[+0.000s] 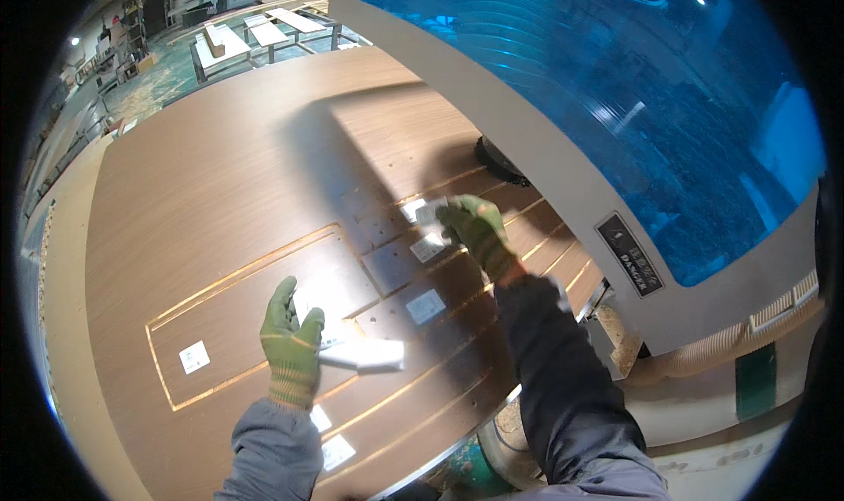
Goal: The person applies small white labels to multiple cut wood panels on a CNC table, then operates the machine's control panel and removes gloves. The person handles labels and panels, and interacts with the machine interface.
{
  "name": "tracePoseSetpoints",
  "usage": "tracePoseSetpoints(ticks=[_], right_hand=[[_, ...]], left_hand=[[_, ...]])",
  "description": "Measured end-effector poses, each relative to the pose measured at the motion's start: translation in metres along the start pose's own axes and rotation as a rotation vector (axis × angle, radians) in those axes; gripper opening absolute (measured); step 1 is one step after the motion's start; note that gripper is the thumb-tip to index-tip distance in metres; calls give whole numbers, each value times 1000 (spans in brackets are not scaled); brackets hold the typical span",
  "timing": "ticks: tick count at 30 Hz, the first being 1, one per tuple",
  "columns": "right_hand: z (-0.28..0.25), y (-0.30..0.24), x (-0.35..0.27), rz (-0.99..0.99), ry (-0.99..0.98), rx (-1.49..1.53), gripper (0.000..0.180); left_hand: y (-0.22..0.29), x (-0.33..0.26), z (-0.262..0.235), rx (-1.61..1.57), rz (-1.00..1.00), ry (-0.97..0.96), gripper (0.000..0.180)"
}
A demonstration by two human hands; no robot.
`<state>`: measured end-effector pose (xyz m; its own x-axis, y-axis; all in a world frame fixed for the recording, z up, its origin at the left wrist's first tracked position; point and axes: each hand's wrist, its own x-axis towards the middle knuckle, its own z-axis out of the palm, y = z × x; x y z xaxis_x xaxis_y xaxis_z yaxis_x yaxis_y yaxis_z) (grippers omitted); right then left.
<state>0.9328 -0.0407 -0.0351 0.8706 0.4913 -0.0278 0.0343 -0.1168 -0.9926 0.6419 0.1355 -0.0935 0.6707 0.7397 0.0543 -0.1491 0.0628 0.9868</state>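
My left hand point(294, 343), in a green knitted glove, is closed around a white strip of labels point(365, 354). The strip sticks out to the right of the thumb, and its upper part is washed out by glare. Farther right, my gloved right hand point(477, 228) pinches a small pale label point(431, 212), blurred, just over the wood-grain panel point(220, 185). Grooves cut in the panel outline rectangles and long strips. White labels lie on several of these pieces, among them one label point(194, 357) at the left and another label point(425, 307) between my hands.
A machine housing with a blue see-through cover point(615, 105) overhangs the panel at the right. Beneath its edge shows a black round brush skirt point(501, 163). A ribbed hose point(730, 347) runs along the lower right. Racks with pale boards point(222, 47) stand beyond the panel.
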Motion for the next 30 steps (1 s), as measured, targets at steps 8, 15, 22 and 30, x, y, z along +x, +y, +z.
tracePoseSetpoints(ticks=[8, 15, 22, 30], right_hand=[[18, 11, 135, 150, -150, -118, 14], [24, 15, 156, 257, -220, -17, 15], [23, 13, 170, 334, -229, -98, 10], [23, 12, 177, 257, -237, -529, 17]], left_hand=[[7, 6, 1, 99, -62, 28, 61], [4, 6, 0, 72, -52, 28, 63], [1, 7, -2, 37, -78, 33, 64], [-1, 7, -2, 51, -97, 25, 62]])
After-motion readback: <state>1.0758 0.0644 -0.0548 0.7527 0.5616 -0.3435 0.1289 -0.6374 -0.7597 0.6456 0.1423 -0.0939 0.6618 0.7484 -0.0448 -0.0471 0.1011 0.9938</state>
